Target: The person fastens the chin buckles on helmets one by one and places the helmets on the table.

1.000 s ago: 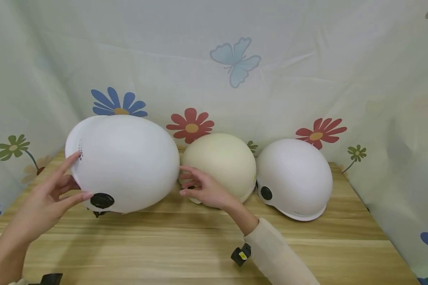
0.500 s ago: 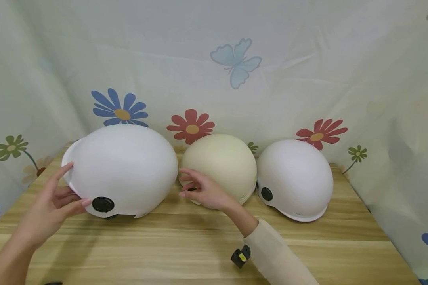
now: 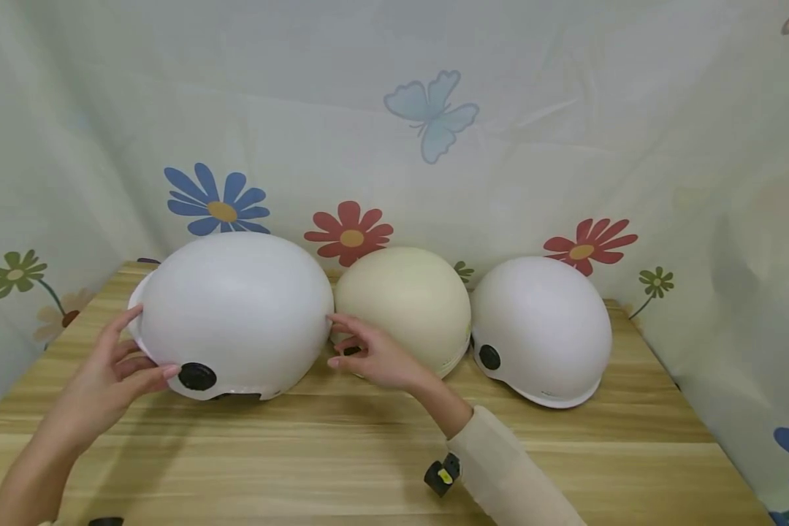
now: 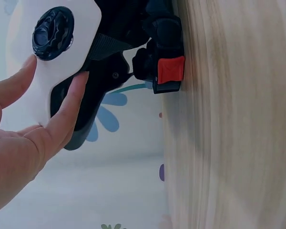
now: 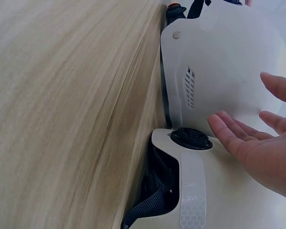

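Note:
At the left end of a row of helmets is a white helmet (image 3: 237, 307) with a black round knob (image 3: 197, 376) on its side. My left hand (image 3: 105, 387) grips its left edge, thumb beside the knob and fingers at the rim. In the left wrist view, black straps and a red buckle (image 4: 170, 70) hang under the shell near the table. My right hand (image 3: 384, 358) has loosely bent fingers, their tips at the white helmet's right side. It overlaps the cream helmet (image 3: 408, 299), whose black knob (image 5: 191, 138) shows in the right wrist view.
Another white helmet (image 3: 546, 321) stands right of the cream one, close beside it. All rest toward the back of a wooden table (image 3: 342, 467). A flower-printed curtain (image 3: 289, 131) hangs behind and at both sides.
The left white helmet came down onto the table and levelled out from its tilt, then shifted slightly right toward the cream one. My left hand moved with it; the right stayed nearly still.

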`<control>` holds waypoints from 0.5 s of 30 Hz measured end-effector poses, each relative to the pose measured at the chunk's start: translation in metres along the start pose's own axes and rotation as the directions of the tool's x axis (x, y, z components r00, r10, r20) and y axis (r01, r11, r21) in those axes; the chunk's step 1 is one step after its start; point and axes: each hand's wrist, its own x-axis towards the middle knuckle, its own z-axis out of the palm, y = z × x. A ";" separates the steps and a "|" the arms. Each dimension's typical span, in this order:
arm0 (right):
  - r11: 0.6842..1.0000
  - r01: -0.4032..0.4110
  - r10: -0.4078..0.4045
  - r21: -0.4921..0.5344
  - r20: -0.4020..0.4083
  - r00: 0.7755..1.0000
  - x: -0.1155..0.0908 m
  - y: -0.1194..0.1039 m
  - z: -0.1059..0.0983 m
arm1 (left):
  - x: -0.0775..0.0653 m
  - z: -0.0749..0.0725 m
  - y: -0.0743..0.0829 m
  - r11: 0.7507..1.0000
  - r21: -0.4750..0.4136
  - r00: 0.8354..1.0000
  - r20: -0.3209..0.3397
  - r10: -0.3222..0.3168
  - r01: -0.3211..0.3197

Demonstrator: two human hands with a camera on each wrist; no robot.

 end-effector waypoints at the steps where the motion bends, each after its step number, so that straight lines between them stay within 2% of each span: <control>1: 1.000 0.000 0.000 -0.005 0.002 1.000 0.000 0.000 0.000 | 0.000 0.000 -0.001 1.000 0.007 1.000 0.003 -0.009 0.009; 7: 1.000 -0.018 0.019 -0.026 0.016 1.000 0.001 0.000 0.001 | 0.001 0.001 -0.005 0.995 0.067 0.997 0.020 -0.076 0.074; 15: 0.999 -0.030 0.031 -0.020 0.028 0.999 0.002 0.001 0.003 | 0.001 0.000 -0.009 0.986 0.096 0.989 0.042 -0.139 0.135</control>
